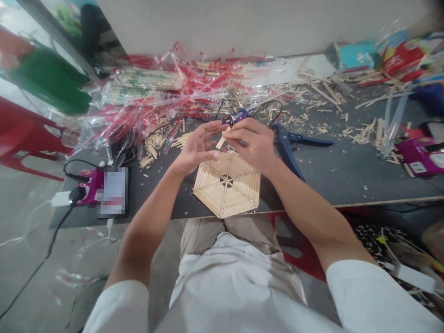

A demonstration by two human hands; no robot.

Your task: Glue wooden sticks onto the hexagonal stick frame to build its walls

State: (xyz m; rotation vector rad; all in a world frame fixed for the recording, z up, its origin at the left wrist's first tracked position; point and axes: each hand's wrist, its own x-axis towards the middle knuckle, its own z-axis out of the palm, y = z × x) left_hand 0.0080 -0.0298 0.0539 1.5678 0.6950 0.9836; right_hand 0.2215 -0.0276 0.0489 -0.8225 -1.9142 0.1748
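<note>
Hexagon of pale wooden sticks (229, 196) lies flat on the dark grey tabletop (347, 178), its six wedges apparently filled, small gaps at the centre. The right hand (255, 138) pinches a short pale wooden piece (222, 138); the left hand (198, 149) curves open beside it. What remains is unclear.

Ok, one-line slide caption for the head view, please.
Right hand pinching a short wooden piece near a hexagonal stick panel, open left hand alongside, blue hand tool rightward.
</note>
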